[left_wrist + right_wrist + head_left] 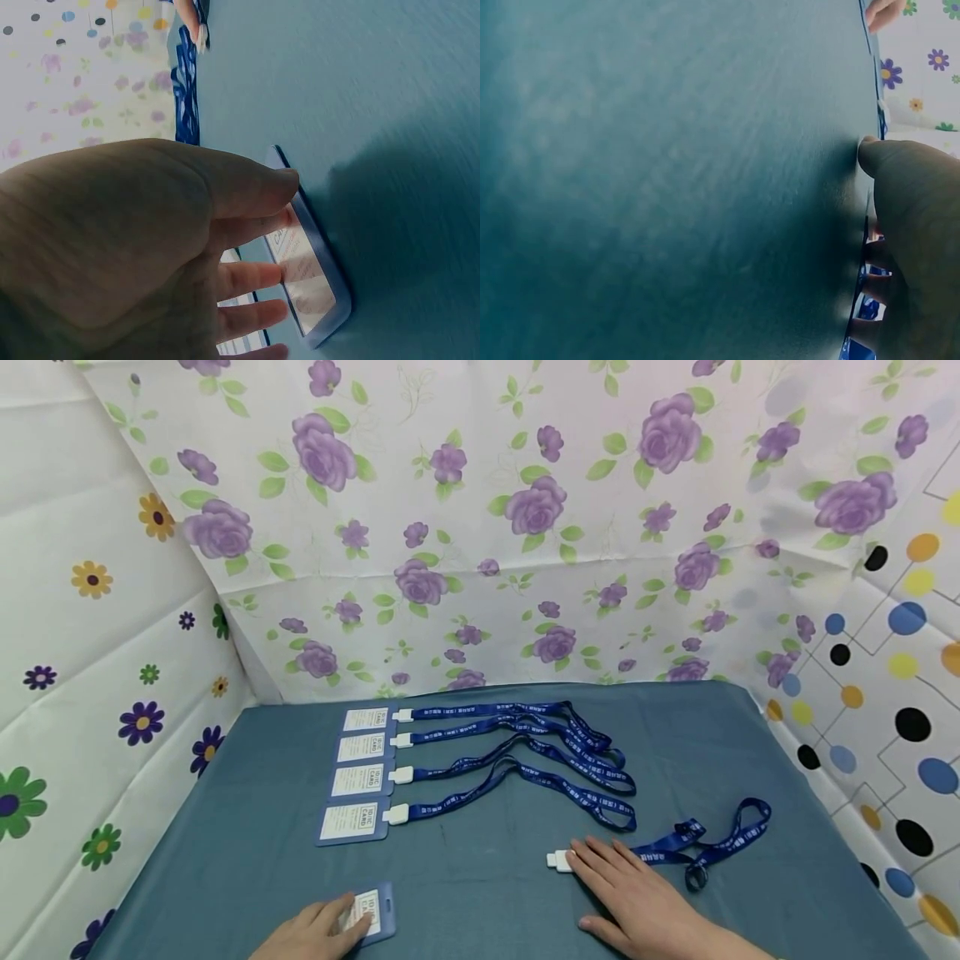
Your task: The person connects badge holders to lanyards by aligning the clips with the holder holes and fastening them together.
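At the front left my left hand [318,931] rests its fingertips on a loose blue-framed ID card holder [386,910], whose slotted end points right. In the left wrist view, the thumb and straight fingers of my left hand [135,232] lie over the face of this card holder [326,281]. My right hand [633,897] lies palm down, fingers extended, over the white-clipped end of a loose blue lanyard [735,843]. Its white clip [558,861] shows past the fingertips. The right wrist view has my right hand [919,217] low against the cloth.
Several ID card holders [348,822] with blue lanyards [465,797] attached lie in a stacked row at the back left, straps trailing right. A blue-green cloth [465,893] covers the table. Flowered sheeting [450,527] hangs behind it, with patterned sheets at both sides.
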{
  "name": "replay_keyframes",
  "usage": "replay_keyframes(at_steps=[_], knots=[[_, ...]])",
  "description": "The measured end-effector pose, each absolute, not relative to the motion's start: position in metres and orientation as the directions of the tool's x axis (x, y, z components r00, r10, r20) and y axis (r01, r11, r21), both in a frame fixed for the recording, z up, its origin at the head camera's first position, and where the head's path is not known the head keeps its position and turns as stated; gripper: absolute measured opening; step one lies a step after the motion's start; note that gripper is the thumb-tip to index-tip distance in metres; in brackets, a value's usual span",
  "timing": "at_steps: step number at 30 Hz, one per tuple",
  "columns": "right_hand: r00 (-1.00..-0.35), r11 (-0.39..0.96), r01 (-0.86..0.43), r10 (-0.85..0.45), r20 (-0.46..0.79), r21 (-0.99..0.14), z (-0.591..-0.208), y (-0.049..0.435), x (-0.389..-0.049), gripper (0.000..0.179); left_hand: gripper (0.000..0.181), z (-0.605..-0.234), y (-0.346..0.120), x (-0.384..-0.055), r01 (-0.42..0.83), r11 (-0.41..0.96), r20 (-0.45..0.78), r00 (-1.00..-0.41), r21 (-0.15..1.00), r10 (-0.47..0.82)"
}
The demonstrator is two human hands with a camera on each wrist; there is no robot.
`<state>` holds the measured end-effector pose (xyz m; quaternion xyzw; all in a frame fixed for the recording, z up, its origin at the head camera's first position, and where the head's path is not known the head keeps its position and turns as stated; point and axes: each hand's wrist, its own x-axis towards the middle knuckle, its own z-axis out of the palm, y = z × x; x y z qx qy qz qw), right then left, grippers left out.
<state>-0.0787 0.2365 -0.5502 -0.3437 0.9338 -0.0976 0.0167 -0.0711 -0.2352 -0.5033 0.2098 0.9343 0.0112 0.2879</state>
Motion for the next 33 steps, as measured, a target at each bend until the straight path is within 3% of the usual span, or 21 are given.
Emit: replay_keyframes(at_steps=[6,11,18,23,27,33], knots=[[-0.773,0.753,-0.622,-0.634,0.017,-0.217,-0.549,0.238,-0.075,0.074,0.073,-0.504,-0.211,-0.075,0.367,0.912,-0.550,-0.730,0.185,0.406],[-0.782,0.766,-0.603,-0.622,-0.022,-0.224,-0.550,0.239,-0.073,0.074,0.085,-0.497,-0.197,-0.076,0.423,0.879,-0.518,-0.713,0.220,0.472],[-0.782,0.766,-0.601,-0.622,-0.030,-0.228,-0.547,0.240,-0.072,0.073,0.057,-0.489,-0.176,-0.081,0.520,0.820,-0.425,-0.703,0.240,0.570],[-0.790,0.774,-0.584,-0.611,-0.047,-0.243,-0.540,0.240,-0.071,0.068,0.057,-0.485,-0.154,-0.091,0.564,0.795,-0.403,-0.689,0.222,0.602],[-0.808,0.785,-0.572,-0.589,-0.001,-0.235,-0.535,0.238,-0.072,0.060,0.057,-0.482,-0.136,-0.098,0.588,0.784,-0.392,-0.685,0.201,0.614],[-0.810,0.778,-0.587,-0.562,0.170,-0.224,-0.534,0.234,-0.075,0.036,0.055,-0.483,-0.114,-0.103,0.637,0.743,-0.345,-0.663,0.206,0.664]])
